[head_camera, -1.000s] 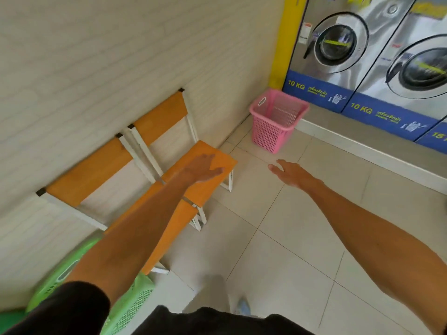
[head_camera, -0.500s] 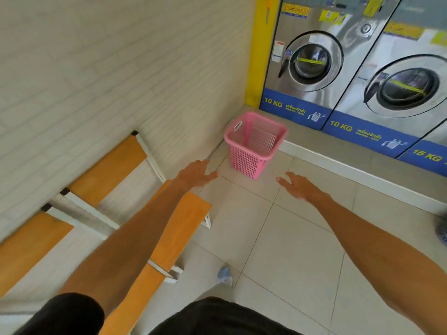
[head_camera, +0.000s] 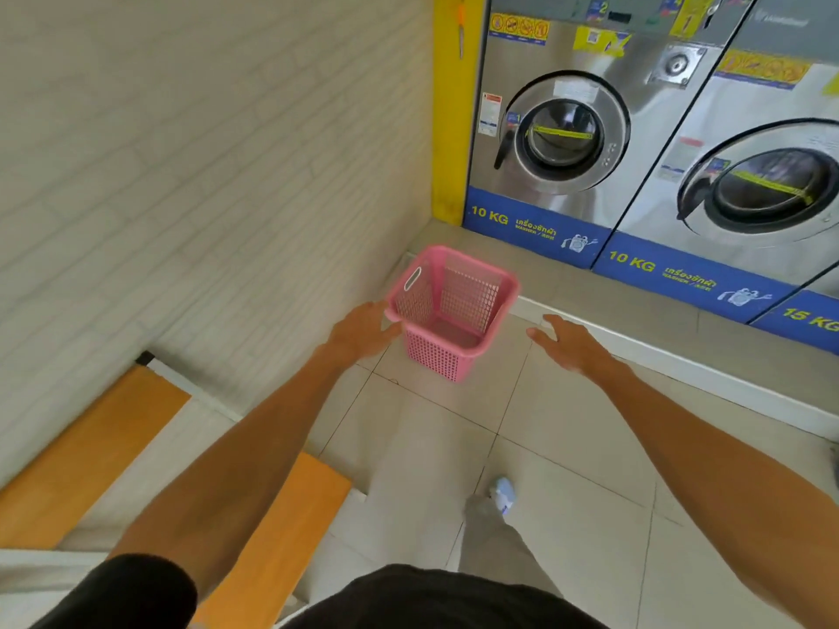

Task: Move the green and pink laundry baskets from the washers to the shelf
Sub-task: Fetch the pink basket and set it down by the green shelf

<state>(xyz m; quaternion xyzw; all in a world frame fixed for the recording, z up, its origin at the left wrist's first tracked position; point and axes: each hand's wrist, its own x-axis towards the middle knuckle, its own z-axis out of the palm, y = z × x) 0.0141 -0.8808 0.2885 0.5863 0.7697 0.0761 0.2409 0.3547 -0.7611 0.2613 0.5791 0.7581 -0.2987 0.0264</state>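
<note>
A pink mesh laundry basket (head_camera: 454, 311) stands empty on the tiled floor in the corner, just in front of the washers' step. My left hand (head_camera: 363, 331) is open with spread fingers, its fingertips at the basket's left rim. Open as well, my right hand (head_camera: 567, 345) hovers a short way off the basket's right side. The green basket is out of view.
Steel front-loading washers (head_camera: 563, 129) on a raised grey step (head_camera: 635, 311) line the back right. An orange bench with a white frame (head_camera: 290, 528) runs along the pale brick wall (head_camera: 204, 174) at lower left. My foot (head_camera: 501, 497) is on the tiles below the basket.
I have walked toward the corner, so the pink basket is much closer. Both hands have reached forward to either side of it. The green basket has dropped out of view.
</note>
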